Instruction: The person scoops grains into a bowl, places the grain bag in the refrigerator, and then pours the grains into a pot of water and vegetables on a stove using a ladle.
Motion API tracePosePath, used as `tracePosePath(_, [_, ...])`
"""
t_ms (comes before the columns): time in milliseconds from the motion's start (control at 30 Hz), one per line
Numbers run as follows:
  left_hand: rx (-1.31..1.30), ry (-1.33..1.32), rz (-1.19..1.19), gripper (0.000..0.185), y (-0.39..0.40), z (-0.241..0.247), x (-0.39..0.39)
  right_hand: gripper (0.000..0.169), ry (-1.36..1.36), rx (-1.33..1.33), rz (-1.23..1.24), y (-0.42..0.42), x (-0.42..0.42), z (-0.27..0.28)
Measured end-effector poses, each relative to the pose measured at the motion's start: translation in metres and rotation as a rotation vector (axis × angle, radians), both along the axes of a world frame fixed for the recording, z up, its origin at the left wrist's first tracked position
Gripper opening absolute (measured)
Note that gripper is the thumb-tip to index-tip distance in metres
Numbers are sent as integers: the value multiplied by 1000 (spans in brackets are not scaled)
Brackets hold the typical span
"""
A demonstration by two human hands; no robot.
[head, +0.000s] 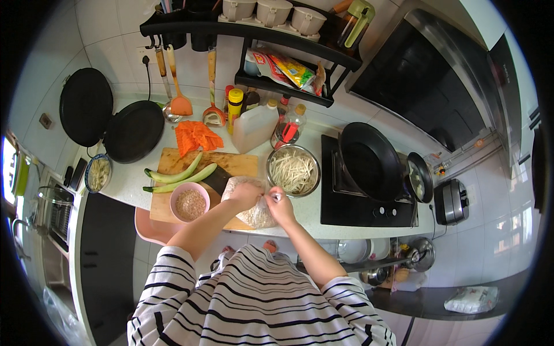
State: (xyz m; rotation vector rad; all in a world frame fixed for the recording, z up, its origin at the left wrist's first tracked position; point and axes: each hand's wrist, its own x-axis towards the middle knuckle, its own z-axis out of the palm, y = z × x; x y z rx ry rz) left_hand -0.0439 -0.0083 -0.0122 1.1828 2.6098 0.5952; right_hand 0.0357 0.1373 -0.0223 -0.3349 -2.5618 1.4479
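A clear plastic bag of pale grain or flakes (255, 215) rests at the right edge of the wooden cutting board (242, 162). Its gathered top is pinched by my left hand (250, 194) and my right hand (279, 205), which almost meet. To the left, a pink bowl (204, 189) holds similar pinkish-beige flakes (191, 204). Behind it lie two peeled, green-tipped cucumbers or similar vegetables (190, 177). The dark blade of a cleaver (217, 178) lies partly under the bag. A steel bowl of pale shredded vegetable (292, 172) stands just beyond my right hand.
A black wok (368, 160) sits on the cooktop (329, 212) at right. An open electric griddle (134, 132) and a patterned bowl (98, 173) occupy the left. Behind the board are an orange cloth (197, 136), a plastic jug (255, 127) and bottles. A black shelf (246, 29) hangs above.
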Motion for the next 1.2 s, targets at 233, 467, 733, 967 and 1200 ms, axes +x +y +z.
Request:
tracePosePath(233, [206,5,-42,15,-18,15,13,37,55,436,168,-23,13,33])
tracePosePath(467, [235,191,-89,21,-23,71,49,18,88,444,35,-30,46,61])
tracePosePath(733, [449,125,-55,51,6,161,161,20,164,296,-167,1,163,119])
tracePosePath(967, [799,5,-148,32,73,168,315,16,181,197,-489,52,346,162])
tracePosePath(1200, [851,-428,-382,29,160,151,503,16,177,216,-876,91,567,169])
